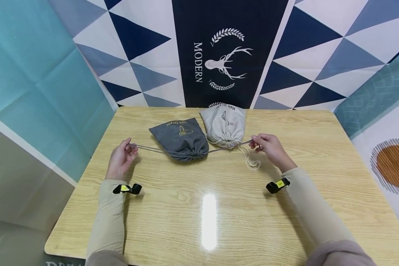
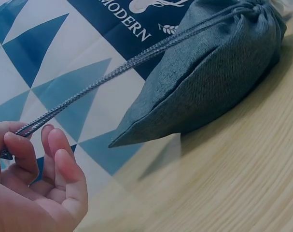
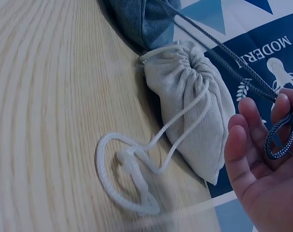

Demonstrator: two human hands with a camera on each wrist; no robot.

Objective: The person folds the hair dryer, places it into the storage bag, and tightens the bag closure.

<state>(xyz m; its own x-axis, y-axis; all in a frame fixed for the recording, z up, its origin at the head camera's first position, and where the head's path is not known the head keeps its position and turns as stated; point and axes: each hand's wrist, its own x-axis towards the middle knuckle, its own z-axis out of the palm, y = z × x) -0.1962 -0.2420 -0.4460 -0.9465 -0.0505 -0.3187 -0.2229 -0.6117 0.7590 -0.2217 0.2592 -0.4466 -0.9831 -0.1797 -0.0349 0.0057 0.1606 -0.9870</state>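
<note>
A dark grey drawstring bag (image 1: 181, 136), printed "Hair Dryer" in yellow, lies on the table with its mouth gathered tight. My left hand (image 1: 121, 157) pinches one end of its grey drawstring (image 2: 98, 86) between thumb and index finger, off to the bag's left. On the other side my right hand (image 1: 270, 147) pinches the opposite drawstring end, a small loop hanging below the fingers in the right wrist view. Both cords run taut. Beside the grey bag sits a cream drawstring bag (image 1: 224, 125), also cinched, its white cord (image 3: 122, 193) loose on the table.
The wooden table (image 1: 173, 207) backs onto a patterned cloth (image 1: 149, 48) with triangles and a deer print. A light teal panel (image 1: 36, 81) rises at the left. The cream bag lies just behind the stretched right-hand cord.
</note>
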